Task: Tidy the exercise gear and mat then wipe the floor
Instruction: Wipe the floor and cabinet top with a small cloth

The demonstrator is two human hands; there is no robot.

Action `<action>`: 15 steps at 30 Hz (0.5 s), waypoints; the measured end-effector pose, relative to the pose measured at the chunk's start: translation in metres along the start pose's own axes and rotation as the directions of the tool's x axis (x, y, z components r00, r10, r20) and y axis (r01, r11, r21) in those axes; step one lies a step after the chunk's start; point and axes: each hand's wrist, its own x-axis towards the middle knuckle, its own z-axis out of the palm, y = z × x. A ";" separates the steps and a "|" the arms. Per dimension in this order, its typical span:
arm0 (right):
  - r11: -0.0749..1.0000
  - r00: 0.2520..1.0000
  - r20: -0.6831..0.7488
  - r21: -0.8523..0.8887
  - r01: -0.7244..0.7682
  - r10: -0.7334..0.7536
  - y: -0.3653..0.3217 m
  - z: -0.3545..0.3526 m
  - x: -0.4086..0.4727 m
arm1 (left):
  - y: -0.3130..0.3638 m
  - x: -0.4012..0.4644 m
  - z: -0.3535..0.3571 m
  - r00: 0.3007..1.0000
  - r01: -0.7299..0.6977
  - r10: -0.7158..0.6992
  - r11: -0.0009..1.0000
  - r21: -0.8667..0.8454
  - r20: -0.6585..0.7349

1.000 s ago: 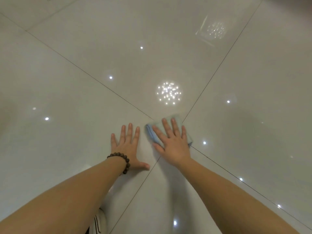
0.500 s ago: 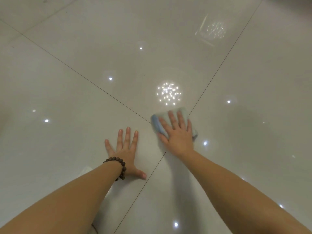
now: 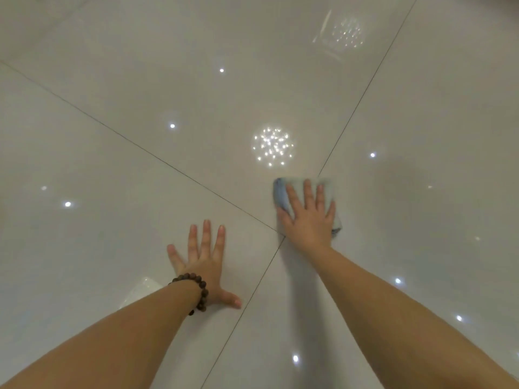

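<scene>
Four straight fingers (image 3: 308, 193) of right hand (image 3: 309, 220) flat atop cloth (image 3: 280, 196).

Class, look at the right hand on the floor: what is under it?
A folded blue cloth lies under the right hand, pressed flat on the tiled floor. Its middle, and the floor beneath it, are covered.

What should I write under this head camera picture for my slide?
Right hand presses a blue cloth flat on the shiny tiled floor; left hand rests beside it.
</scene>
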 end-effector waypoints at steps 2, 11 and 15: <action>0.967 0.966 0.072 -0.048 0.252 -0.248 -0.020 0.008 -0.018 | -0.001 -0.001 0.000 1.000 -0.006 0.006 1.000 -0.005 -0.017; 0.909 0.910 0.024 0.054 -0.414 0.413 0.047 -0.004 -0.048 | -0.003 -0.003 0.003 0.997 -0.045 0.045 0.999 0.000 -0.058; 0.994 0.995 0.027 0.055 -0.094 0.093 -0.046 0.028 -0.087 | -0.003 -0.005 0.005 0.995 -0.058 0.057 0.998 -0.008 -0.084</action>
